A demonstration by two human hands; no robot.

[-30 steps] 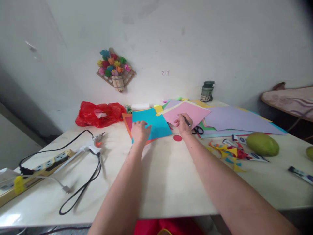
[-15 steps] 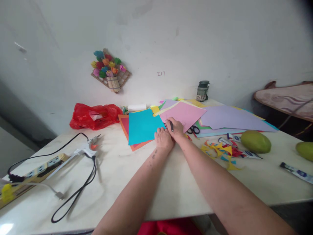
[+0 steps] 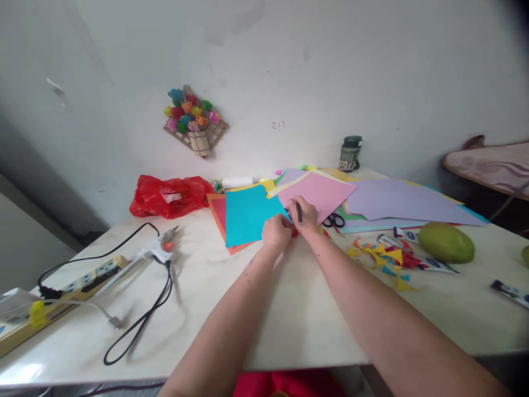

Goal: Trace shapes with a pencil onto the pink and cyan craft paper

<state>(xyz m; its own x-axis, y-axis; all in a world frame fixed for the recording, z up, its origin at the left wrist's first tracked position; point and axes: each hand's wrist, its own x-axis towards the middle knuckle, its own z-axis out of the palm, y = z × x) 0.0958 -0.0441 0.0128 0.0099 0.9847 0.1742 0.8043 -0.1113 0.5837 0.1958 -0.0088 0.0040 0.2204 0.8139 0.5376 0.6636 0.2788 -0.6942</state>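
Note:
My right hand (image 3: pixel 305 215) is closed around a dark pen (image 3: pixel 299 213), held upright over the right edge of the turquoise paper (image 3: pixel 252 218). Just left of it, my left hand (image 3: pixel 276 231) has curled fingers, closed at a small red piece (image 3: pixel 294 231) that shows between the two hands. Most of that piece is hidden by my fingers. The turquoise sheet lies on orange and red sheets (image 3: pixel 218 212). Beyond my right hand are a pink sheet (image 3: pixel 320 190) and black-handled scissors (image 3: pixel 334 220), partly under the paper.
At left lie a glue gun (image 3: pixel 163 248) with a looping cord and a power strip (image 3: pixel 82 286). A red plastic bag (image 3: pixel 173 196) sits behind. Yellow scraps (image 3: pixel 382 256), tubes (image 3: pixel 436 264), a green mango-like fruit (image 3: pixel 446 242) and a lilac sheet (image 3: pixel 405 201) are at right.
My left hand has gone from lying with fingers forward to curled and closed, and the red piece now shows. The pen stays in my right hand. The view has shifted slightly left.

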